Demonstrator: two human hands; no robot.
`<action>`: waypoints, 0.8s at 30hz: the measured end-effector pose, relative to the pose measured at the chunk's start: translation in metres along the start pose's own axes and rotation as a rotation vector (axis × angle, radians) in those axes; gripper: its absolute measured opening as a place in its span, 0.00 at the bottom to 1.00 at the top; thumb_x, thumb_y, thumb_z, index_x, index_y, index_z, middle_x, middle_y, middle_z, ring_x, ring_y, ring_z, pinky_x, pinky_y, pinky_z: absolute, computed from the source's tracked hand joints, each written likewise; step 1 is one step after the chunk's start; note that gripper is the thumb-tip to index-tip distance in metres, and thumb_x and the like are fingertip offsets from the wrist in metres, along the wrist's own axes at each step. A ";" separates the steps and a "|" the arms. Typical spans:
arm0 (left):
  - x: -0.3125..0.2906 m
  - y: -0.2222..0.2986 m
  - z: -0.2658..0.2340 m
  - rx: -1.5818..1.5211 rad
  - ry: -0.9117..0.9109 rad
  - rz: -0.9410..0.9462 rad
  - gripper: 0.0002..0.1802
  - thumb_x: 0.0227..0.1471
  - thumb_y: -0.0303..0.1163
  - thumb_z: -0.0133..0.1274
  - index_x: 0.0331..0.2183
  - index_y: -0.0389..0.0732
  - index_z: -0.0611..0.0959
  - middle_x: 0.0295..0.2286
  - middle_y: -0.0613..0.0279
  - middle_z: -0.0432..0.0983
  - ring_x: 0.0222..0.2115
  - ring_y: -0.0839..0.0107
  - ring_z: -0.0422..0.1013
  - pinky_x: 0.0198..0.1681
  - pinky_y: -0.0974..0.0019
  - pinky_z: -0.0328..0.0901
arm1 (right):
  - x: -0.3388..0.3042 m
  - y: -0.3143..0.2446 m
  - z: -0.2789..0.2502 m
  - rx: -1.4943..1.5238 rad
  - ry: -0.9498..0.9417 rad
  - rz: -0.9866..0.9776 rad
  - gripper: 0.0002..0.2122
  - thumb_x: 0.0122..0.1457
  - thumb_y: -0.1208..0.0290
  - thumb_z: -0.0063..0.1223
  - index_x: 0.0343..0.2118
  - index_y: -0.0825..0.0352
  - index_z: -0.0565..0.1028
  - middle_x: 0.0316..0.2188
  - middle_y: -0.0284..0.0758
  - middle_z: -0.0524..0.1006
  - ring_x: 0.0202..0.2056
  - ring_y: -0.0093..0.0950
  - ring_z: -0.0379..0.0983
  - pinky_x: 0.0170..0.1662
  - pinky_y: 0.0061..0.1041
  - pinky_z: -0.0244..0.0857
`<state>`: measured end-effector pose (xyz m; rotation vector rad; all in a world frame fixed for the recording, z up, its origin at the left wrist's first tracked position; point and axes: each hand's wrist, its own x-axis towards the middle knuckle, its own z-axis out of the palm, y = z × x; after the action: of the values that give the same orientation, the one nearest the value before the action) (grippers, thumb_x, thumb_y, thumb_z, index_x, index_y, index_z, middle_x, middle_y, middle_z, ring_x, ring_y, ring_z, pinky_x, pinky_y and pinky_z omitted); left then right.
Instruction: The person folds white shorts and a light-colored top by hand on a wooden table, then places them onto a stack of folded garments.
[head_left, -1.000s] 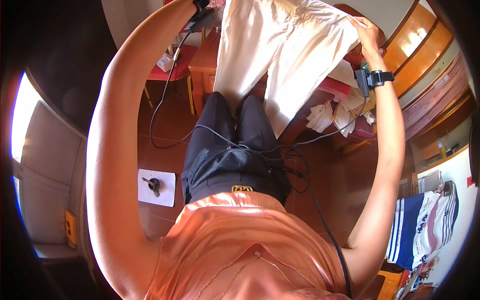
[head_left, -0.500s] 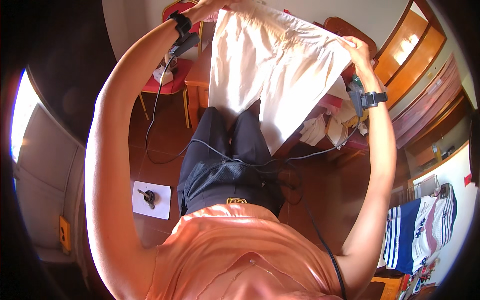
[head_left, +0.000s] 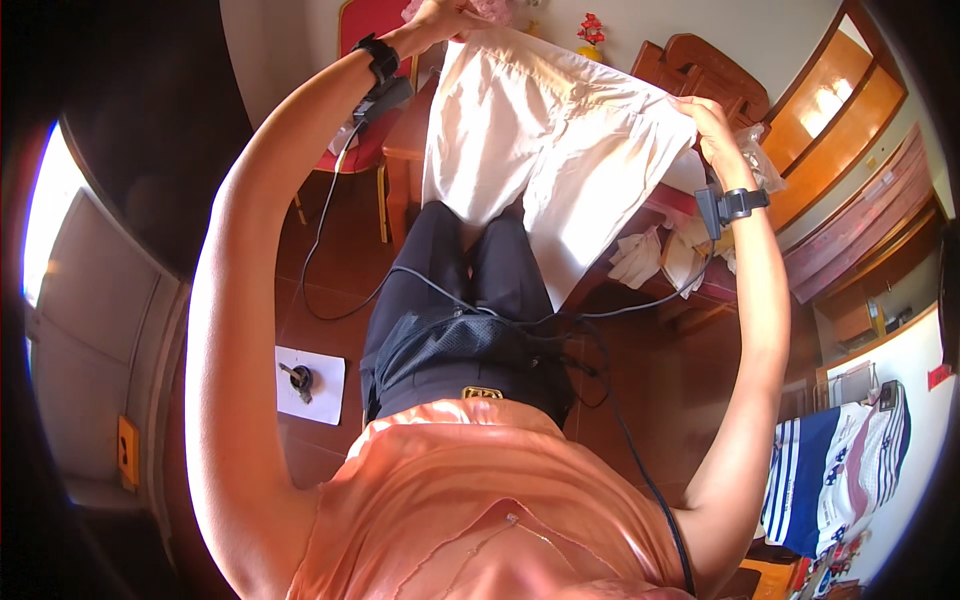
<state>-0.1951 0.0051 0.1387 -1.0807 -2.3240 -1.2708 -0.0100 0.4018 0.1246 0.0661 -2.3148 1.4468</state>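
Readable text: none | gold belt buckle (head_left: pixel 482 393) — marks too small | striped cloth (head_left: pixel 838 472) — print illegible

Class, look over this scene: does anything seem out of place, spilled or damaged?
A white sheet lies on the floor with a dark object on it, perhaps an odd spot. Crumpled pale items look untidily bunched at right. The white trousers show wrinkles but no evident tear.

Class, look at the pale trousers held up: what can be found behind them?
Past the edges of the pale trousers, brown wooden furniture shows at left, crumpled pale cloths at right and red flowers above. Whatever lies directly behind is covered.
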 end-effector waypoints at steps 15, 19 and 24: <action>-0.009 0.000 0.026 -0.294 -0.067 -0.150 0.12 0.48 0.31 0.58 0.33 0.34 0.82 0.30 0.58 0.77 0.30 0.69 0.75 0.35 0.70 0.72 | -0.001 -0.001 0.052 0.757 0.013 0.328 0.04 0.53 0.76 0.58 0.25 0.65 0.73 0.17 0.25 0.70 0.19 0.16 0.64 0.30 0.19 0.69; -0.014 -0.001 0.031 -0.502 -0.169 -0.064 0.13 0.49 0.31 0.60 0.36 0.32 0.82 0.34 0.55 0.78 0.34 0.67 0.77 0.43 0.71 0.73 | -0.004 -0.002 0.072 0.868 -0.026 0.274 0.03 0.54 0.76 0.56 0.28 0.68 0.73 0.21 0.29 0.73 0.22 0.20 0.68 0.33 0.22 0.71; -0.026 0.022 0.045 -0.678 -0.254 -0.148 0.16 0.50 0.27 0.58 0.39 0.26 0.78 0.36 0.50 0.76 0.36 0.64 0.76 0.45 0.70 0.73 | -0.008 -0.007 0.094 0.872 -0.183 0.216 0.04 0.56 0.75 0.53 0.33 0.70 0.74 0.29 0.35 0.76 0.33 0.26 0.73 0.44 0.29 0.71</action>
<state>-0.1562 0.0365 0.1117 -1.3383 -2.2181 -2.1900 -0.0306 0.3151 0.0915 0.2031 -1.6680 2.5454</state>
